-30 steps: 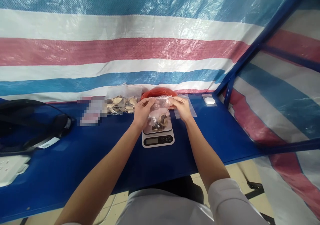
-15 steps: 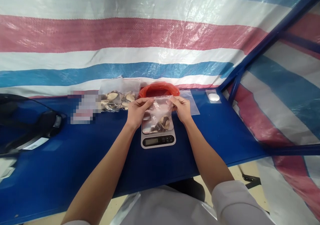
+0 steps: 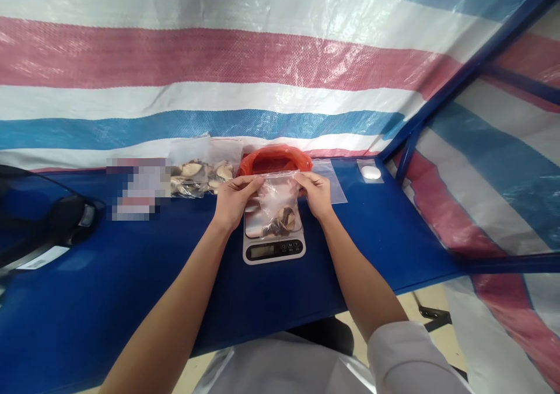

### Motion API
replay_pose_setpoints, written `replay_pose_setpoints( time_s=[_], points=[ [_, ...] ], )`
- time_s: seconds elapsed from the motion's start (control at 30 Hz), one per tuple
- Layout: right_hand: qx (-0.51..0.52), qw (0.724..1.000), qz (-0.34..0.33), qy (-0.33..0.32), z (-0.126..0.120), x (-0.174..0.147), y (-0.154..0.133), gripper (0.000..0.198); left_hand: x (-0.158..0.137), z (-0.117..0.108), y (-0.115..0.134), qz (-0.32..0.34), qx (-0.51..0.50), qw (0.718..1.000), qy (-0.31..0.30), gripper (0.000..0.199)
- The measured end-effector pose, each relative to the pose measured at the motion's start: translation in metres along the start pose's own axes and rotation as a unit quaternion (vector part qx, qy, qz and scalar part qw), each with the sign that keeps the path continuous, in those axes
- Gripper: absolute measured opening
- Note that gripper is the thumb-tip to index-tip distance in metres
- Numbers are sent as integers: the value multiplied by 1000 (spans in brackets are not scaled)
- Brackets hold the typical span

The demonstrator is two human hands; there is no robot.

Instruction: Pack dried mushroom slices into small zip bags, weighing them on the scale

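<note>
A small clear zip bag (image 3: 276,198) with a few brown and tan pieces at its bottom hangs over the white kitchen scale (image 3: 273,243) on the blue table (image 3: 131,277). My left hand (image 3: 231,200) pinches the bag's top left corner. My right hand (image 3: 315,193) pinches its top right corner. The bag's lower end rests on or just above the scale's platform. Right behind the bag stands a red bowl (image 3: 275,159).
A filled clear bag of similar pieces (image 3: 199,175) lies at the back left beside a blurred patch. Empty clear bags (image 3: 335,181) lie right of the bowl, and a small white round item (image 3: 370,173) sits further right. A black object (image 3: 39,219) occupies the left. A striped tarp hangs behind.
The view has shifted slightly; my hands keep the bag by its top corners over the scale and have lowered it a little toward the platform.
</note>
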State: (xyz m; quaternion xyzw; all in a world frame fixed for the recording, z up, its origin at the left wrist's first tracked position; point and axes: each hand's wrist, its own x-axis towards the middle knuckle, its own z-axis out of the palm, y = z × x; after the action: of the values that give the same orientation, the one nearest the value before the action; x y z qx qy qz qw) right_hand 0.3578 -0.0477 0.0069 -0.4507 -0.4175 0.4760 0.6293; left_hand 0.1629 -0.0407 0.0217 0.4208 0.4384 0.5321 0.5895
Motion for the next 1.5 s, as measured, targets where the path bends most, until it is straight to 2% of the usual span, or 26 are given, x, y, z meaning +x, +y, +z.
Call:
replay_pose_setpoints(
  time_s=[0.17, 0.3, 0.47, 0.6, 0.8, 1.13, 1.3, 1.5],
  points=[
    [-24, 1000, -9, 16, 1, -1, -1, 30, -2, -2, 1, -8, -3, 1000, -9, 37],
    [-20, 999, -21, 29, 3, -2, -1, 28, -3, -3, 1, -6, -6, 1000, 10, 36],
    [-28, 999, -12, 24, 4, -2, -1, 30, -4, -3, -2, 32, -8, 999, 16, 33],
    [-41, 999, 2, -5, 4, -3, 0, 35, -4, -2, -4, 50, 14, 998, 24, 28],
    [-32, 999, -8, -28, 4, -6, 0, 29, -5, -3, -3, 103, 51, 993, 24, 21],
    [-63, 998, -24, -5, 5, -8, -4, 28, -5, -3, -5, 119, 71, 990, 36, 25],
    [-58, 998, -22, -21, 6, -8, -4, 33, -4, -4, -10, 102, 78, 992, 12, 30],
    [-39, 998, -16, -46, 8, -10, -5, 35, -4, -3, -10, 120, 77, 990, -9, 26]
  ],
)
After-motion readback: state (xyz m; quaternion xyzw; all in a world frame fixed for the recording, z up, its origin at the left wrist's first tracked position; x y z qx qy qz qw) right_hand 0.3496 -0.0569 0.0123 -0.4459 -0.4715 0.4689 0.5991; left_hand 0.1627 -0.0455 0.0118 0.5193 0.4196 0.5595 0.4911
